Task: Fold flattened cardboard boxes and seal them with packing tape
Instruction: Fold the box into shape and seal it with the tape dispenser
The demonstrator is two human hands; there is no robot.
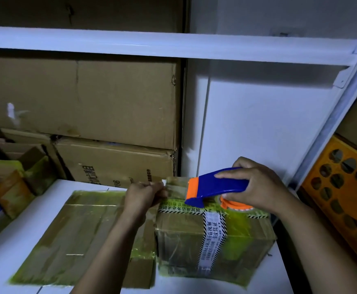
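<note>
An assembled cardboard box (194,236), wrapped in yellowish tape with a printed white strip over it, stands on the white table (35,209). My right hand (256,185) grips a blue and orange tape dispenser (217,185) resting on the box's top. A stretch of clear tape (176,185) runs left from the dispenser, and my left hand (145,196) pinches its free end just above the box's left top edge. A flattened cardboard box (75,234) lies on the table to the left, partly under my left forearm.
Large cardboard cartons (88,102) are stacked at the back left under a white shelf (173,45). Smaller taped boxes (14,181) pile up at the far left. An orange perforated crate (343,192) leans at the right. A white wall panel (258,128) rises behind the box.
</note>
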